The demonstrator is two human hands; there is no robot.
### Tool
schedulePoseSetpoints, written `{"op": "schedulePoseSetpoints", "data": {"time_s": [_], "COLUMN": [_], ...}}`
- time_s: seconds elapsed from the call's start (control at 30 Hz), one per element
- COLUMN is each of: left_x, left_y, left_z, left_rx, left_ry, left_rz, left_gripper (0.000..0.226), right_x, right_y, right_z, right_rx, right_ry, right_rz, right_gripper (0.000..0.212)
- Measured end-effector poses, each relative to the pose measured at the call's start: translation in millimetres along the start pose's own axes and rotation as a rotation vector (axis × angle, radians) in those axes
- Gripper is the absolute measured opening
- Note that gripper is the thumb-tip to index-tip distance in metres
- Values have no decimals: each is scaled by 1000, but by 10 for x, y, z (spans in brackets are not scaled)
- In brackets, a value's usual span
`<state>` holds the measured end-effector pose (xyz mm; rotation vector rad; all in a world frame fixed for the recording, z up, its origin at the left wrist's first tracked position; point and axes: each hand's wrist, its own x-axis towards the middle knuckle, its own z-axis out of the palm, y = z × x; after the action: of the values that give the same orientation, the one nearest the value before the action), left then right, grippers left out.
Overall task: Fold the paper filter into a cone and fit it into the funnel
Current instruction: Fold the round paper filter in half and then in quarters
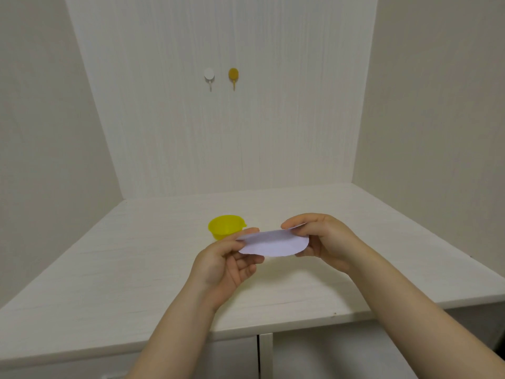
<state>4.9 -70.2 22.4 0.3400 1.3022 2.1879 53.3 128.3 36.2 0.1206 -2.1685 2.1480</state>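
A round white paper filter (273, 243) is held in the air above the white table (136, 269), bent over into a half-round shape. My left hand (226, 261) pinches its left edge between thumb and fingers. My right hand (319, 237) pinches its right and far edge, with the fingers curled over the top. A yellow plastic funnel (225, 225) stands on the table with its wide mouth up, just behind and left of my left hand and apart from the paper.
The table sits in a white alcove with walls on the left, back and right. Two small hooks, a white hook (209, 75) and a yellow hook (233, 75), hang on the back wall. Cabinet doors (262, 356) lie below the front edge.
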Motion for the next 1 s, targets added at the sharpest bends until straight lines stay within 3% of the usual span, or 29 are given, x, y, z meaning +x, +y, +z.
{"op": "schedulePoseSetpoints", "data": {"time_s": [0.2, 0.43, 0.77, 0.9, 1.0], "left_x": [-25, -51, -80, -82, -84], "left_y": [30, 61, 14, -2, -12], "left_z": [-28, 36, 108, 128, 128], "left_rx": [70, 457, 509, 531, 462], "left_ry": [-28, 128, 245, 277, 242], "left_rz": [-13, 113, 330, 400, 376], "left_gripper": [38, 16, 30, 41, 39], "right_x": [-21, -25, -21, -12, -6], "right_y": [-41, -87, -89, -69, -47], "right_z": [21, 86, 58, 110, 135], "right_rx": [-99, -276, 115, -65, -39], "right_ry": [24, 20, 20, 52, 109], "right_rz": [-29, -124, 20, 76, 66], "right_gripper": [44, 49, 29, 23, 17]}}
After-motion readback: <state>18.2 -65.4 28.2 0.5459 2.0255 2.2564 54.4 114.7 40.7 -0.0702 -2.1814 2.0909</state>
